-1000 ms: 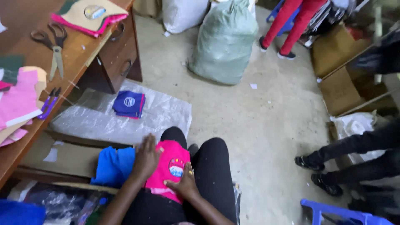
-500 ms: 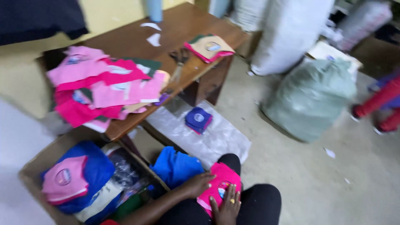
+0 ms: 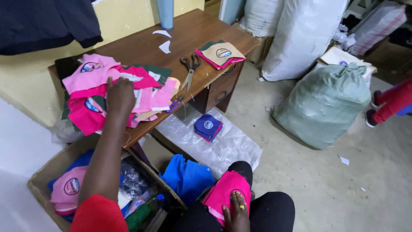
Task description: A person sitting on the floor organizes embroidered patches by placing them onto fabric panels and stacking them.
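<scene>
Concrete floor (image 3: 365, 180) and a brown wooden desk (image 3: 201, 30) against a yellow wall fill this cluttered workroom, seen from above a seated person's lap. Their left hand (image 3: 119, 96) reaches out to the desk and lies palm down, fingers spread rather than closed, on a loose heap of pink and magenta fabric pieces (image 3: 92, 83), some bearing round badges. Their right hand (image 3: 236, 212) rests flat on a bright pink fabric piece (image 3: 223, 193) with a round badge, which lies across the knee of their black trousers; the fingers press on it and do not pinch it. Just beside that knee sits a crumpled blue cloth (image 3: 186, 176). Below the left arm, on the floor, is an open cardboard box (image 3: 40, 182) holding more pink and blue pieces and some plastic wrapping. Farther along the desk lie a pair of scissors (image 3: 189, 68), then a small neat stack of badged pieces (image 3: 219, 53) near the desk's corner, and a few white paper scraps (image 3: 165, 46). On the floor in front of the desk, a clear plastic sheet (image 3: 231, 146) carries a small dark blue stack (image 3: 208, 126). Beyond it stand a green woven sack (image 3: 322, 107) and large white sacks (image 3: 300, 34). At the right edge, another person's red-clad leg (image 3: 392, 103) shows.
</scene>
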